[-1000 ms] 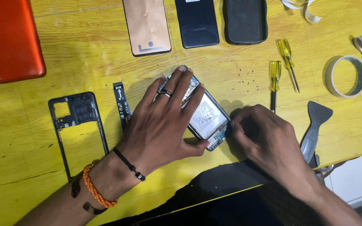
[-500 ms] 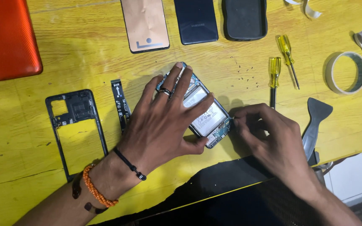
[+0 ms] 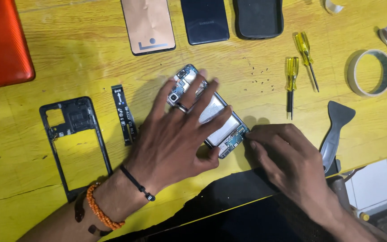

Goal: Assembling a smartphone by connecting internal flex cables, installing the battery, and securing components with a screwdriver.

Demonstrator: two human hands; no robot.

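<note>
An opened phone (image 3: 222, 123) with its battery and circuit boards bare lies at an angle on the yellow table (image 3: 68, 58). My left hand (image 3: 178, 136) lies flat over it with fingers spread, pressing it down; a ring sits on one finger. My right hand (image 3: 287, 161) rests at the phone's lower right corner, fingertips touching the edge by the small bottom board. Whether the fingers pinch anything is hidden.
A black phone frame (image 3: 75, 143) and a flat ribbon cable (image 3: 124, 114) lie to the left, an orange cover (image 3: 1, 42) far left. Back panels and a black case (image 3: 258, 18) line the top. Two yellow screwdrivers (image 3: 292, 78), loose screws (image 3: 258, 74), a tape roll (image 3: 372, 72) and a black pry tool (image 3: 334, 130) sit right.
The view has shifted slightly. My right hand has edged in from the phone's right side to its lower corner. My left hand stays pressed on the phone.
</note>
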